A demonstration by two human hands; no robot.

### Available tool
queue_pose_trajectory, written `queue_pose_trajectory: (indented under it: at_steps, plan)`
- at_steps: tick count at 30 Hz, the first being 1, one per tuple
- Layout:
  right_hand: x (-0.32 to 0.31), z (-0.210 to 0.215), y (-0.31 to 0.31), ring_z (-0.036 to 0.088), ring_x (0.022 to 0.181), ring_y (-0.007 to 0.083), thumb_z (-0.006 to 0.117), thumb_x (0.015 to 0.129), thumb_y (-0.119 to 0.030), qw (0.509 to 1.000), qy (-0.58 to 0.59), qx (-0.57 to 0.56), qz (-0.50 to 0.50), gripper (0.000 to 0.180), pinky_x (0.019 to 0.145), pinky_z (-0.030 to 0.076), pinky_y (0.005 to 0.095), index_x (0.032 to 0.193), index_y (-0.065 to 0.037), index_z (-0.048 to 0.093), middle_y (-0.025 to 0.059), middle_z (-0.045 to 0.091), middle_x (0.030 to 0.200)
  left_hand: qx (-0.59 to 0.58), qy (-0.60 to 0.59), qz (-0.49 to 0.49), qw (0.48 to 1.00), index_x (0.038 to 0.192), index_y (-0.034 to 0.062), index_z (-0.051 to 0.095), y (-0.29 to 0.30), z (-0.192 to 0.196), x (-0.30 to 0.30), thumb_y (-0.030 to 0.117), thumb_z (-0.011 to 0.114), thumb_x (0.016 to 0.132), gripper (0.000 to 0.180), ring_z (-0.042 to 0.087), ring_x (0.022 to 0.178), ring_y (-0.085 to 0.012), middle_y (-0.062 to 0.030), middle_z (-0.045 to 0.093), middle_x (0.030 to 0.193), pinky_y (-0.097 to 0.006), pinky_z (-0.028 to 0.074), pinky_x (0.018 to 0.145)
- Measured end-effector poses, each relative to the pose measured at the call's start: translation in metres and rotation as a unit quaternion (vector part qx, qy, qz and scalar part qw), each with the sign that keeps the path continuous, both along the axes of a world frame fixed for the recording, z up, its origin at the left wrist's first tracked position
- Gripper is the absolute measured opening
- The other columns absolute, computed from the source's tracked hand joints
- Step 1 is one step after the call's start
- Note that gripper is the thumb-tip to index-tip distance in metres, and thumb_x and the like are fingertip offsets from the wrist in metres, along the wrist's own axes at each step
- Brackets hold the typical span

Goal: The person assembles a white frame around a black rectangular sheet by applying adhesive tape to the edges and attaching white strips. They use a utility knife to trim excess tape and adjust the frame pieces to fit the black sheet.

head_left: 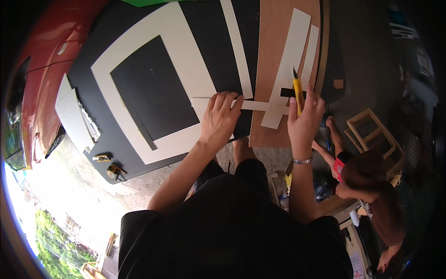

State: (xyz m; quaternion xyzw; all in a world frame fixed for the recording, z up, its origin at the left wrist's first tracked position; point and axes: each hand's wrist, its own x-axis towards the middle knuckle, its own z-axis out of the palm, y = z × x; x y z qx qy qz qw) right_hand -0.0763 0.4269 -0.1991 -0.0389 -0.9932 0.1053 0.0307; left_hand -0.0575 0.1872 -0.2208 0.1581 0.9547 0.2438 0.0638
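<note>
My left hand [218, 120] is closed over the left part of a narrow white board strip [255, 105], fingers bent and thumb alongside. The strip runs sideways from the large white board frame [125, 51] to the brown board, crossing a wider white strip [292, 46]. My right hand [304, 118] grips a yellow utility knife [298, 95], its dark blade tip pointing away from me. The right thumb is close to the narrow strip's right end; whether it touches cannot be made out. A small black piece [287, 92] lies beside the knife.
A black tabletop [204, 32] carries the brown board [269, 51], another long white strip [237, 46] and white offcuts [74, 111]. A tape measure [113, 172] sits near the left corner. At right, a person [371, 186] crouches by wooden frames [374, 130]. A red car [51, 51] stands left.
</note>
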Motion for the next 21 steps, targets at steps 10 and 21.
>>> queue_pose_trajectory:
  at_steps: [10,21]
  plan:
    - [0.005,0.056,-0.041,0.054,0.126,0.0291,0.082,0.082,-0.029,0.947,-0.067,-0.063,0.308,0.067,0.107,0.037,0.0534,0.140,-0.008,0.055,0.0091,0.060,0.130,0.040,0.020,-0.103,0.994,0.107,0.0075,0.066,-0.012,0.024,-0.020,0.019,0.076,0.083,0.028,0.063,0.099,-0.0271,-0.0070,0.064,0.103,-0.040,0.051,0.087]
    - [-0.016,0.018,-0.058,0.065,0.106,0.0343,0.065,0.099,-0.018,0.974,0.011,-0.107,0.201,0.037,0.087,0.053,0.0437,0.130,0.000,0.054,0.0183,0.063,0.116,0.084,0.090,0.363,0.924,0.117,0.0082,0.067,-0.108,0.067,0.068,0.019,0.078,0.086,0.035,0.061,0.113,-0.0336,-0.0107,0.067,0.119,-0.046,0.048,0.095]
